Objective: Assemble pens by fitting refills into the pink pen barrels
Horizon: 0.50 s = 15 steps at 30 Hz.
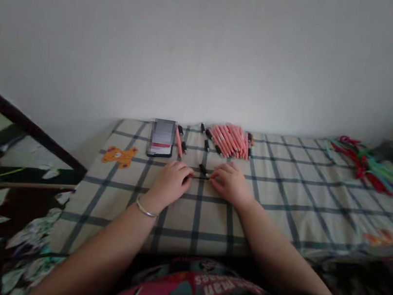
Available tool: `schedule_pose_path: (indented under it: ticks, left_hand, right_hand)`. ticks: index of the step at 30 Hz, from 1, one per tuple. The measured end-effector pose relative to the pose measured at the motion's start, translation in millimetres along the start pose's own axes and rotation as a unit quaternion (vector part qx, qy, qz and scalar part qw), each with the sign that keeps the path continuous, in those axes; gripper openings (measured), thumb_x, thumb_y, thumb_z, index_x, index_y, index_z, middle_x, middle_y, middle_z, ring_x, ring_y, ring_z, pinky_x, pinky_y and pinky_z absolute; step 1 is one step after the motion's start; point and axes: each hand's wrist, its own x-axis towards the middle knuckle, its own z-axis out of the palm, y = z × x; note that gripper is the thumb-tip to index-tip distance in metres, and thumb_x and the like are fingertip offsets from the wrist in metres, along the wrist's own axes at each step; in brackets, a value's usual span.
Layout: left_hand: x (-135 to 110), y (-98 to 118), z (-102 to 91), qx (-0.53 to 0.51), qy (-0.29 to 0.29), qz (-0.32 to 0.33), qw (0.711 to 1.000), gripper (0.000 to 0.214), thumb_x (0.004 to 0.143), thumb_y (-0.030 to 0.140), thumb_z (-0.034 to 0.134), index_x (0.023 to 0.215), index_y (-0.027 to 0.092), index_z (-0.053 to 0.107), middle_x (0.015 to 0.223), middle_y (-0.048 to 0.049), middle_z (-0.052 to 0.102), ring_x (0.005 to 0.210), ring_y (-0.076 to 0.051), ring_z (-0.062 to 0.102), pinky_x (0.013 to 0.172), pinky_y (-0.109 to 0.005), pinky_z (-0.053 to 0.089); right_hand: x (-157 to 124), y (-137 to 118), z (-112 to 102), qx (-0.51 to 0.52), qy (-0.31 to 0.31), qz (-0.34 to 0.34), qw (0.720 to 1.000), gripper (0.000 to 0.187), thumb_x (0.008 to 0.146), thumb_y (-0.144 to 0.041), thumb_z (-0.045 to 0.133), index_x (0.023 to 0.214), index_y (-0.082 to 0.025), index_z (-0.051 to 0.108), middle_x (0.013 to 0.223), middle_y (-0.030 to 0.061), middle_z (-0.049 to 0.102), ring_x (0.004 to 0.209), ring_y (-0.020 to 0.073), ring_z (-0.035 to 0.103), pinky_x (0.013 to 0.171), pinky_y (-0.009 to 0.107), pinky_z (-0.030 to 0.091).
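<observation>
My left hand (174,179) is closed around a dark piece and one end of a thin dark rod (200,177) that looks like a pen refill. The fingertips of my right hand (230,182) pinch the rod's other end, so it lies level between both hands, just above the cloth. Right behind the rod is a short black pen part (203,170). Farther back sits a pile of pink pen barrels (229,140), with several small black pieces (206,145) around it. What exactly my left palm hides I cannot make out.
A checked cloth (279,189) covers the table against the wall. Left of the pile lie a dark-framed device (160,149) with a blurred face and a pink pen (179,142). Red and green strips (371,166) are heaped at the far right.
</observation>
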Motion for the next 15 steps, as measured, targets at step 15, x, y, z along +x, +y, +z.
schedule_pose_path:
  ticks: [15]
  left_hand:
    - [-1, 14, -10.1, 0.011, -0.018, -0.009, 1.0, 0.017, 0.08, 0.012, 0.05, 0.094, 0.017, 0.058, 0.092, -0.0045, 0.062, 0.084, -0.019, 0.058, 0.075, -0.031, 0.046]
  right_hand:
    - [0, -4, -1, 0.064, 0.05, -0.022, 0.996, 0.001, 0.08, -0.02, 0.064, 0.081, -0.02, 0.064, 0.086, 0.0045, 0.064, 0.085, 0.0194, 0.054, 0.08, 0.035, 0.044]
